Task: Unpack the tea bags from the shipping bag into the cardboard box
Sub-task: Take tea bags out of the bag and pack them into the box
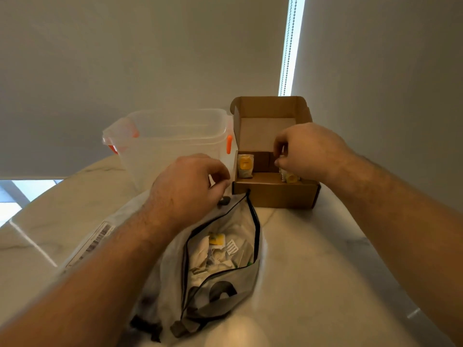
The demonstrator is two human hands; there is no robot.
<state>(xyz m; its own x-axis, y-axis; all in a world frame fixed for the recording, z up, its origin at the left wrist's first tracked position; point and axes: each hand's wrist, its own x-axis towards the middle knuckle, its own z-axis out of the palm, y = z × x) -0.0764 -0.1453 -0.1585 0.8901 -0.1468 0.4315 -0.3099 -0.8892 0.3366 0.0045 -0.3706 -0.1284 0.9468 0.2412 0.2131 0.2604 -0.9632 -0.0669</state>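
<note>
Tea bags (pixel 220 249) lay heaped in open shipping bag (pixel 248 211), nearest on table (pixel 313 259). Left grip (pixel 190 186) curled at bag's far corner; cannot tell what it held. Right grip (pixel 308 151) pinched one tea bag (pixel 283 172) inside cardboard box (pixel 275 196).

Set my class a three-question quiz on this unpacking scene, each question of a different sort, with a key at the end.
1. True or false: the lid of the cardboard box is shut.
2. What does the right hand pinch over the box? A) a tea bag B) a pen C) a spoon
3. Fill in: the left hand is at the mouth of the ____.

Key: 1 false, the lid stands open; 2 A; 3 shipping bag.
</note>
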